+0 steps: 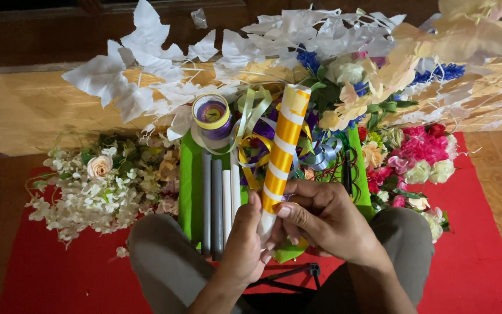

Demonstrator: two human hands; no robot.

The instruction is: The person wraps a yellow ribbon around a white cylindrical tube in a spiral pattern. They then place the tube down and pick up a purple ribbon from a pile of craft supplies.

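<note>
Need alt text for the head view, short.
Both hands, left hand and right hand, hold a rolled tube of orange-and-white striped paper above a green tray of ribbons and grey and white sticks. Artificial flowers lie around it on a red mat.

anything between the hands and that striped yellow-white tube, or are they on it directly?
Nothing visible in between. Both hands grip the striped tube at its lower end: left hand wraps it from the left, right hand from the right, thumb pressed on it. The ribbons and flowers lie behind it.
</note>
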